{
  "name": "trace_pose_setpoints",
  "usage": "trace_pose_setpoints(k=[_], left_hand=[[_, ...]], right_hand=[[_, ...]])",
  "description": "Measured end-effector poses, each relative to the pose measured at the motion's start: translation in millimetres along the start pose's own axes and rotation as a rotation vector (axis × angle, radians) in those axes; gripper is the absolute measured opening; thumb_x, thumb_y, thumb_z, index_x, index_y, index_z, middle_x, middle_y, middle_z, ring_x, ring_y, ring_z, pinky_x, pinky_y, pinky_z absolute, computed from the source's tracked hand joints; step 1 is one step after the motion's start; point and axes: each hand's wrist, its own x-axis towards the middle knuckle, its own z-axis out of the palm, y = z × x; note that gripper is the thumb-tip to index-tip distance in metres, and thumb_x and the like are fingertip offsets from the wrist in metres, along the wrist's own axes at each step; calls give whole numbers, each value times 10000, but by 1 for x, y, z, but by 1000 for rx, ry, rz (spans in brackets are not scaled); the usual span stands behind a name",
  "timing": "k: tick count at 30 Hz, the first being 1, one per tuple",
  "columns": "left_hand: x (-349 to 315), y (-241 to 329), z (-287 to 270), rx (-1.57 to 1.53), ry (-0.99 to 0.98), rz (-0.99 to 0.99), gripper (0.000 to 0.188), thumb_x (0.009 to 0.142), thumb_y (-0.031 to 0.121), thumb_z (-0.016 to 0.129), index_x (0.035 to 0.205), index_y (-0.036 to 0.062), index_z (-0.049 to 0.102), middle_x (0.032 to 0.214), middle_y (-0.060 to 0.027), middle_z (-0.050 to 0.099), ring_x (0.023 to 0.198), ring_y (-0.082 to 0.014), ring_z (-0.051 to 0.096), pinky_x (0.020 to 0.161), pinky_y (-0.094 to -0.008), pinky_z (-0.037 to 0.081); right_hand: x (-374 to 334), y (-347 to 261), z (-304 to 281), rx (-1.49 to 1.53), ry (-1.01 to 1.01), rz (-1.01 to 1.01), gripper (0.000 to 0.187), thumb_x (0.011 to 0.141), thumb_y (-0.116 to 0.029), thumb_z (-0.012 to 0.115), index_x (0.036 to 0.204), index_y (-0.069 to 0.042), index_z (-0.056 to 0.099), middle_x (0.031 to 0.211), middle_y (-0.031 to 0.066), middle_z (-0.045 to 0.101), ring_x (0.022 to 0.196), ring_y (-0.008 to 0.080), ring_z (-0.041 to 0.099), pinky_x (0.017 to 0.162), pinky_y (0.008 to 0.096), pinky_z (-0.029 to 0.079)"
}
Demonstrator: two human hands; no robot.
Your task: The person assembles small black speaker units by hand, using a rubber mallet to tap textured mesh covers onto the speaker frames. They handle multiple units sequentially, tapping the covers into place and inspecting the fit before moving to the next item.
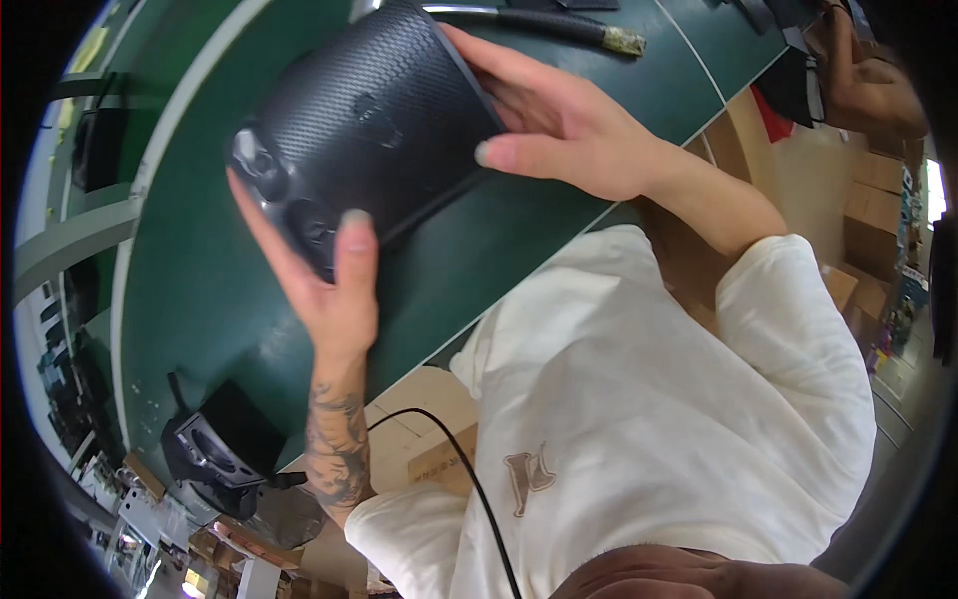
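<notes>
Between my hands, over the green tabletop, is a black box-like case (369,130) with a carbon-fibre pattern and a faint emblem on its broad face. Two round, glossy recessed parts sit at its left end. My left hand (334,285) grips that end, thumb on the near face and fingers along the far side. At the opposite end, my right hand (569,130) is closed on the edge, its thumb at the near corner and its fingers partly hidden behind the case. I cannot tell whether the case touches the table.
Behind the case lies a tool with a metal shaft and black handle (569,30). A second black case (225,439) stands on the green table (200,329) at lower left. A black cable (469,464) hangs before me. Another person's arm (868,95) and cardboard boxes (870,215) are at right.
</notes>
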Motion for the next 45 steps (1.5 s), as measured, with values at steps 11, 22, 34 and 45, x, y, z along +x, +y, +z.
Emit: trace_pose_setpoints(k=[11,22,34,45], left_hand=[[6,11,11,-138,83,222,1281,769,23,848,1655,83,-75,1719,-199,64,1532,-307,247,1245,-444,237],[20,32,13,-286,63,-10,1100,845,163,867,1647,32,125,1644,-174,267,1434,-295,416,1151,-421,410],[29,22,-4,60,84,40,936,791,162,899,1551,34,368,1502,-184,468,1364,-291,505,1115,-404,456],[22,21,-3,23,158,121,819,827,414,837,1433,-10,485,1438,-176,508,1314,-291,522,1114,-415,410]], right_hand=[[0,-2,13,-434,155,-305,830,878,0,704,1610,-64,319,1564,140,327,1426,276,384,1191,373,327],[17,5,23,-271,225,-232,542,991,-120,688,1488,-22,494,1571,211,344,1527,288,245,1214,389,242],[31,-11,-13,-550,59,-285,462,934,-222,777,1353,-90,632,1551,242,380,1506,381,313,1208,455,276],[42,-8,6,-357,128,-209,379,900,-277,817,1194,-59,716,1092,35,675,1030,134,628,943,299,487]])
